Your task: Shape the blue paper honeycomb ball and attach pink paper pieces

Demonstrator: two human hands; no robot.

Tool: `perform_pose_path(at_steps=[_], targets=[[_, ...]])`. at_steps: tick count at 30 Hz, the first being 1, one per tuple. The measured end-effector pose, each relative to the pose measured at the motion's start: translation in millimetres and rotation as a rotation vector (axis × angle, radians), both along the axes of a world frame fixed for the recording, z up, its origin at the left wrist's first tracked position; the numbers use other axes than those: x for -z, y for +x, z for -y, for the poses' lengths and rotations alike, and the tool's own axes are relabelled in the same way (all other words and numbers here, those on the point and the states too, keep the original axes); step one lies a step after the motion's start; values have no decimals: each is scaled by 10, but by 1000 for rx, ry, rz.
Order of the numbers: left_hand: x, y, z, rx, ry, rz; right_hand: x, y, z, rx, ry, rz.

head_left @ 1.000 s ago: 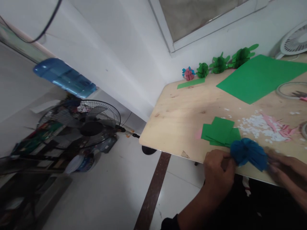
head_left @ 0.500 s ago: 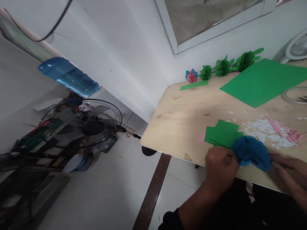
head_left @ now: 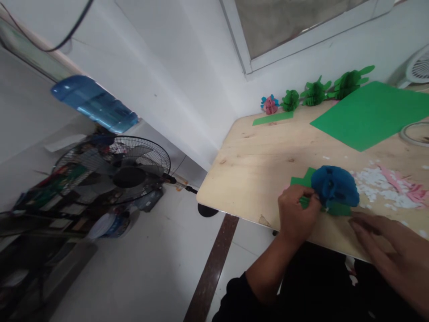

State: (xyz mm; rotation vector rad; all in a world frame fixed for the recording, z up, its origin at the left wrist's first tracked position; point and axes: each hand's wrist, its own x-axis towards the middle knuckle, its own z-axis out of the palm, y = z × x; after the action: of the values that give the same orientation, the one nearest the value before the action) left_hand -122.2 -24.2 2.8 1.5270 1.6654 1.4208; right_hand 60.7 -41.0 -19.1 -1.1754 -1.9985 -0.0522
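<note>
The blue paper ball [head_left: 335, 185] hides most of the green paper squares [head_left: 303, 181] on the table [head_left: 254, 165]; the left hand [head_left: 296, 212] pinches its edge, the right hand [head_left: 385, 241] lies open, flat, holding nothing

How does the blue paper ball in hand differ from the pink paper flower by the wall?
The blue paper ball looks clearly larger than the pink paper flower. The ball is all blue; the flower is pink with blue tips. The left hand holds the ball above small green sheets near the table's front; the flower rests untouched at the wall. Both are folded paper.
</note>
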Motion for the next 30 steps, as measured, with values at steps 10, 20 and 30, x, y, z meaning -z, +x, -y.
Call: perform_pose_path(at_steps=[10,20,30], targets=[[-100,106,0,-25,-14,31,46,-317,-143,136,-21,102],[-145,179,7,-35,-12,64,106,-234,-170,174,-30,100],[-133,179,-9,-40,-21,70,107,83,-105,177,-90,9]])
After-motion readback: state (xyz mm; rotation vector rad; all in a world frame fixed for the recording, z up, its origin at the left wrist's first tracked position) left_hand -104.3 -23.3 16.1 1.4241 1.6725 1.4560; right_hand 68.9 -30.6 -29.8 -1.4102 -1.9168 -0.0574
